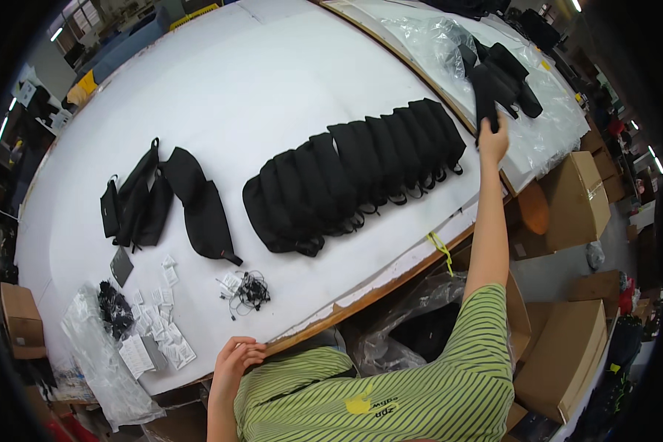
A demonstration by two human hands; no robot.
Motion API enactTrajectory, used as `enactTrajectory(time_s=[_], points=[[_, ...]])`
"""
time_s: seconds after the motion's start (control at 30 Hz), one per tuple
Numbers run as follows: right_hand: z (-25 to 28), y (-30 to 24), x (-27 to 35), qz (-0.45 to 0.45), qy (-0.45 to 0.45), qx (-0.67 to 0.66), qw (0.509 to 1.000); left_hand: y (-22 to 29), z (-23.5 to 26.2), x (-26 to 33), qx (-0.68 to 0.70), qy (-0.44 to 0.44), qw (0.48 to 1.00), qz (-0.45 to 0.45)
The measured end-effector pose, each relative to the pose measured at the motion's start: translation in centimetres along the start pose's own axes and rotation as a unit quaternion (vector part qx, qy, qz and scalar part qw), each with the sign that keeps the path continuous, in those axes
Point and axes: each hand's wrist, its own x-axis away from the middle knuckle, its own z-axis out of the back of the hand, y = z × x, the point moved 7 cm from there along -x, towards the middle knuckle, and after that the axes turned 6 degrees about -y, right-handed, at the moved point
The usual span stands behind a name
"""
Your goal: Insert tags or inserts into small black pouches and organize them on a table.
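Risk first: my left hand (236,359) only rests loose-fingered on the desk (272,66) edge, holding nothing. Further right I count about ten overlapped black pouches (353,173) in the row — the stretched right hand (493,140), closed around one black pouch (486,96) over the plastic sheet (435,37), could drag that sheet or fumble its grip.

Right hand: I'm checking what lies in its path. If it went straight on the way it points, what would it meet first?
The right hand already grips a black bag; straight beyond lies the pile of black bags on clear plastic sheet, though depth is unclear.
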Motion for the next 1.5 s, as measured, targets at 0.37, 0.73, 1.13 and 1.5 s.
enactTrajectory(time_s=[0.37, 0.73, 1.13, 1.5], points=[[-4.8, 6.1, 6.4, -0.186, -0.158, -0.297, 0.923, 9.9, -11.7, -13.3, -0.620, 0.164, 0.688, -0.341], [-12.1, -0.3, 7.2, -0.089, -0.193, -0.326, 0.921, 10.8, -12.5, -18.9, -0.552, 0.186, 0.722, -0.374], [-23.7, -8.2, 8.5, -0.125, -0.105, -0.335, 0.928, 17.7, -7.4, -25.6, -0.561, 0.258, 0.711, -0.337], [-21.2, -1.0, 4.4, -0.102, -0.123, -0.292, 0.943, 18.2, -18.8, -25.7, -0.661, 0.057, 0.548, -0.509]])
